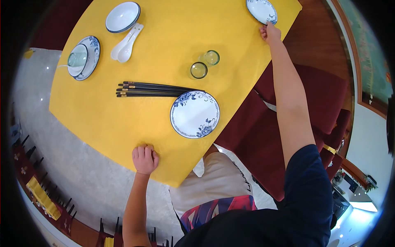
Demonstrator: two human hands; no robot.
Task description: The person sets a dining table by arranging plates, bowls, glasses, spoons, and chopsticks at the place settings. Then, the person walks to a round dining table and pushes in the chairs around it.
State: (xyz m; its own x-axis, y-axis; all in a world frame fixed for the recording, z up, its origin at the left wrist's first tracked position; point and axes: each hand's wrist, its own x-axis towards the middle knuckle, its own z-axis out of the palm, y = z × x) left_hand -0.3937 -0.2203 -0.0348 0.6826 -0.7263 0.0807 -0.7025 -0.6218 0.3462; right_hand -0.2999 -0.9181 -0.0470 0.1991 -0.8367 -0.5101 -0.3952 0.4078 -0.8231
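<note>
My right hand reaches to the far right of the yellow table, its thumb and fingers pinched on the rim of a blue-patterned plate. Near the front edge, my left hand rests on the cloth in a loose fist, with nothing visible in it. Another patterned plate lies between my hands, close to the right edge. Several black chopsticks lie side by side, their right ends at that plate. Two glasses stand just beyond it.
Stacked white bowls and two white spoons are at the back left. Farther left, a plate bears a small bowl with a glass and a spoon. Dark red chairs stand along the table's right side.
</note>
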